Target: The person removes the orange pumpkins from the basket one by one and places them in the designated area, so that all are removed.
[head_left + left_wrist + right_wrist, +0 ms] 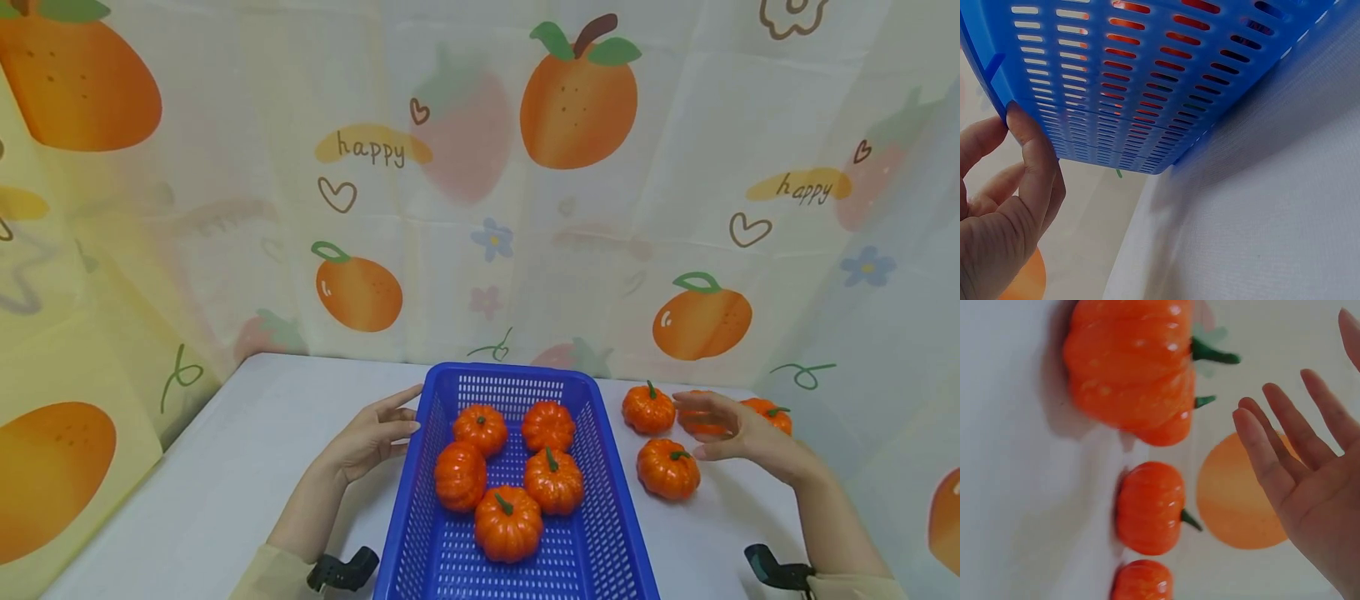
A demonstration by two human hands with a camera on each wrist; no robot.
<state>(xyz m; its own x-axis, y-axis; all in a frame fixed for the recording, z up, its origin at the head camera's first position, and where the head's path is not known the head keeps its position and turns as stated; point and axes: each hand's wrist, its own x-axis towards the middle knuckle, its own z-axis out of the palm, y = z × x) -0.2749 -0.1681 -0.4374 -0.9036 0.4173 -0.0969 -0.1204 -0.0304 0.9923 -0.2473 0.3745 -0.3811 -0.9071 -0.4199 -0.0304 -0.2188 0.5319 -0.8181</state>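
A blue plastic basket (397,533) with slotted walls holds several small orange pumpkins with green stems, such as the front pumpkin (507,525). My left hand (367,437) is at its left side, fingertips touching the rim. In the left wrist view the fingers (1032,147) lie against the outer wall just under the edge. My right hand (738,429) hovers over the pumpkins right of the basket, fingers spread and holding nothing. It partly covers one pumpkin (701,417). Closest to its thumb is another pumpkin (669,470). The right wrist view shows the palm (1329,500) apart from the pumpkins.
Beside the basket on the white table (187,475) stand a back pumpkin (648,408) and a far-right pumpkin (772,414), partly behind the right hand. A fruit-printed cloth (480,275) hangs along the back and sides. Each wrist wears a black camera mount (343,572).
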